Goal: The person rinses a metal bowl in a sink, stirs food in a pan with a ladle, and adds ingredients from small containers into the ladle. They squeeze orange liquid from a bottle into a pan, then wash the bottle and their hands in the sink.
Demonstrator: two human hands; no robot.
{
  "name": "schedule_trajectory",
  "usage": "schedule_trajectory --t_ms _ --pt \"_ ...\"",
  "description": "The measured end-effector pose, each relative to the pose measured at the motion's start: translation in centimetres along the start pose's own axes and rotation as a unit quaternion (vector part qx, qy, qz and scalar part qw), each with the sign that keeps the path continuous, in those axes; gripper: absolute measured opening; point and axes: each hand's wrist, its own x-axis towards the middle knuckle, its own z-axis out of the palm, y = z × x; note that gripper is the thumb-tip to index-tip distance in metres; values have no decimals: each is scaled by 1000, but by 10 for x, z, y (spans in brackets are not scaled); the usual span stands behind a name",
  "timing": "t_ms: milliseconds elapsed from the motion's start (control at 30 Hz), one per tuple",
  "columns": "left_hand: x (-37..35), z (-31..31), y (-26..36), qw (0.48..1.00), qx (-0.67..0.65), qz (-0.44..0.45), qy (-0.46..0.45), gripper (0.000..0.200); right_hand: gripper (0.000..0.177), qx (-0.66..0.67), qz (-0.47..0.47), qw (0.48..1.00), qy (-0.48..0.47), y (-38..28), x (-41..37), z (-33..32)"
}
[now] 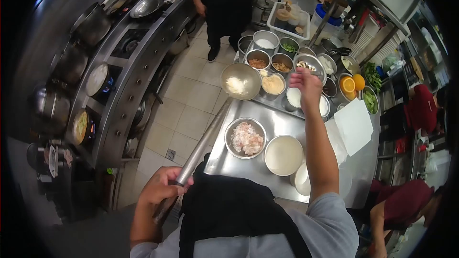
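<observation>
My left hand [167,186] is wrapped around the handle of a long-handled metal pan [230,91]. A small heap of pale, shredded or grated food [236,85] lies in the pan, which is raised beside the counter's containers. My right hand [306,86] is over the containers, at the near edge of a metal bowl [313,59] with pale sliced pieces in it. Its fingers are drawn together; whatever is between them is hidden. Just right of the pan is a tub of pale yellow crumbly food [273,84]. A bowl of raw pale pink meat [245,138] sits nearer me.
On the steel counter [220,155] stand a large tub of off-white liquid [284,155], white paper [353,126] and cut oranges [348,84]. A stove [119,91] with lit burners and pans runs along the left. One person [222,9] stands ahead; others work at right.
</observation>
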Motion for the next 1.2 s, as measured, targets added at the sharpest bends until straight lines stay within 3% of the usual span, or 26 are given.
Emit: schedule_trajectory --t_ms 67,100,167,233,300,433,500,700,767,967,1100,1167,1200 --pt "6 4 0 1000 -10 -9 -19 35 33 -105 -123 984 -73 -20 -20 35" --pt "6 5 -1 1000 -10 -10 -18 35 33 -105 -122 984 -74 -23 -22 41" --pt "5 6 -2 998 -51 15 -38 37 31 -168 -254 952 -5 -27 -17 50" --pt "-6 3 -4 997 -61 25 -29 39 30 -174 -223 959 20 -21 -3 47" --pt "-20 -4 -10 997 -70 33 -21 40 29 -175 -129 976 -8 10 13 42" --pt "-48 -12 -25 995 -63 72 7 42 31 -312 -106 943 -46 48 12 51" --pt "-58 -13 -27 993 -74 81 45 40 31 -305 -101 945 -61 57 13 53" --pt "-71 -18 -33 991 -47 76 104 36 32 -182 -28 982 -32 76 33 33" --pt "-72 -19 -35 990 -57 74 103 36 31 -84 22 996 -11 74 36 22" --pt "-55 -23 -36 993 -59 63 81 34 33 2 76 997 -18 37 29 24" --pt "-38 -15 -24 997 -50 30 55 35 36 -6 10 995 -96 2 1 84" --pt "-32 -16 -26 997 -57 36 32 37 38 -125 -132 968 -174 -20 -16 111" --pt "-32 -15 -26 995 -81 51 20 38 37 -217 -229 940 -126 -37 -26 117"
